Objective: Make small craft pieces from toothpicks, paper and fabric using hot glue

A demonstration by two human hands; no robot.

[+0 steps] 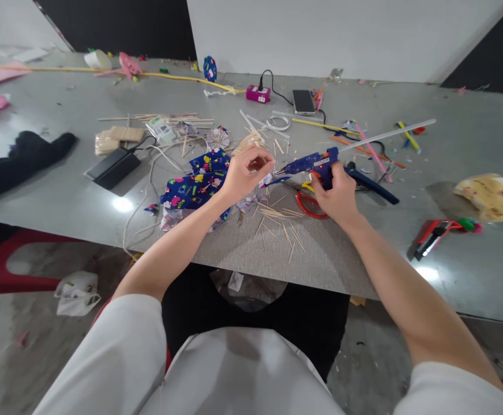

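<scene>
My right hand (338, 193) is wrapped round the handle of a blue hot glue gun (306, 163), a long clear glue stick (390, 134) jutting from its back. The nozzle points left, close to the fingertips of my left hand (249, 172). Thumb and finger of that hand are pinched together; what they hold, if anything, is too small to name. Below the nozzle is a small blue patterned piece (277, 181). Dark blue printed fabric (197, 187) lies beside my left wrist. Red-handled scissors (310, 207) rest under my right hand, and several toothpicks (280, 214) are scattered nearer me.
Behind my hands are a purple power socket (258, 93), a phone (304, 102) and a coil of white cable (277, 123). A black adapter (113, 167) and dark cloth (22, 161) lie left. On the right are a box cutter (431, 239) and a yellow packet (494, 197).
</scene>
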